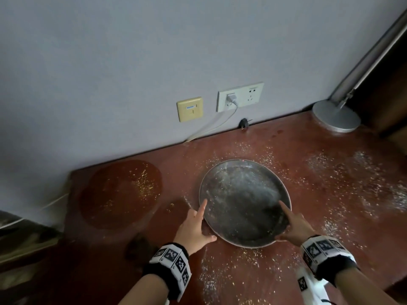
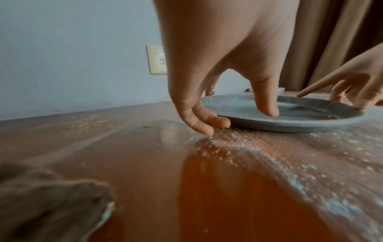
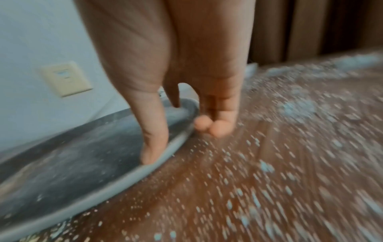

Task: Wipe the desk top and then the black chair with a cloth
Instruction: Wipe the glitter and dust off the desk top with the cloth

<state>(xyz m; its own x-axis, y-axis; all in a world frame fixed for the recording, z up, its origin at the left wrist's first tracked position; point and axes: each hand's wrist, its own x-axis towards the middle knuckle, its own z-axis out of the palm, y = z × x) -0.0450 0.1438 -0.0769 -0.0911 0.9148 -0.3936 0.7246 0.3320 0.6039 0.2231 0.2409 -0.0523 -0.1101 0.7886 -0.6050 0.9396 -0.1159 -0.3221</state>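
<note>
Tray: a round grey metal tray [image 1: 244,202] sits on the table [image 1: 319,172], dusted with pale crumbs; everything below is placed from it.
Left grip: your left hand [image 1: 195,227] pinches the tray's near-left rim, thumb [image 2: 267,104] inside the dish, curled fingers [image 2: 204,122] outside against the table.
Right grip: your right hand [image 1: 295,227] holds the near-right rim the same way, thumb inside, fingertips [image 3: 220,127] tucked at the edge; the right wrist view is blurred, so how far they reach under is unclear.
Table: it is the first thing to wipe and, judging by the crumbs [image 1: 343,172] right of and in front of the tray, not yet wiped.
Cloth: a grey crumpled shape [image 2: 47,206] lies near-left of the tray; it may be the cloth, but you cannot be sure. The black chair is not in view.
Risk, tilt: with a shallow rim and two small pinches, lifting unevenly would spill the tray's crumbs back onto the table.
Risk, slip: dusty metal could slide from your fingers.
Risk, obstacles: the lamp base [image 1: 335,116] far right of the tray and the plugged cable [image 1: 220,119] behind it could be knocked if you swing wide.
</note>
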